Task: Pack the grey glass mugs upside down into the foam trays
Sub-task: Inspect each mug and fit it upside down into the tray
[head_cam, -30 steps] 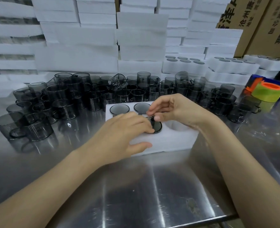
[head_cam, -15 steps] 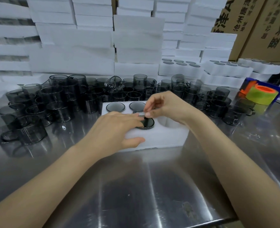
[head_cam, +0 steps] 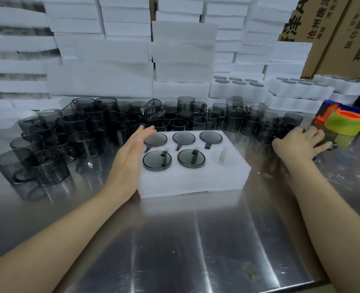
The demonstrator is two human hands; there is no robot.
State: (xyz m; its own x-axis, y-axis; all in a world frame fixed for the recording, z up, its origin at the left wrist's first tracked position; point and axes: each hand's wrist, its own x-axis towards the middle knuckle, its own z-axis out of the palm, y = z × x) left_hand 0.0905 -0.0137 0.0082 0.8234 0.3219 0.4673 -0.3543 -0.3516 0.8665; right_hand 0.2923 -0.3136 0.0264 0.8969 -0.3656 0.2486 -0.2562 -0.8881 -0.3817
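Mugs fill five of the six pockets in the foam tray [head_cam: 196, 182], each base up like the front-left packed mug [head_cam: 157, 160]. Only the front-right empty pocket [head_cam: 222, 157] remains.

The tray sits on the steel table [head_cam: 175, 240] with its long side running left to right. The left hand [head_cam: 130, 157] lies flat against its left end, fingers straight and together, holding nothing.

The right hand [head_cam: 297, 142] is well off to the right, just beside the green tape roll [head_cam: 346, 123]. Its fingers curl down over a grey glass mug [head_cam: 329, 144] that is mostly hidden under the palm, so whether it stands rim up cannot be told.

From that grip the open pocket lies to the left and a little nearer the person, at the tray corner closest to the right hand. That hand looks the natural one to carry the mug across. The mug would probably need turning base up, and its handle lining up like its neighbours', before it drops in.
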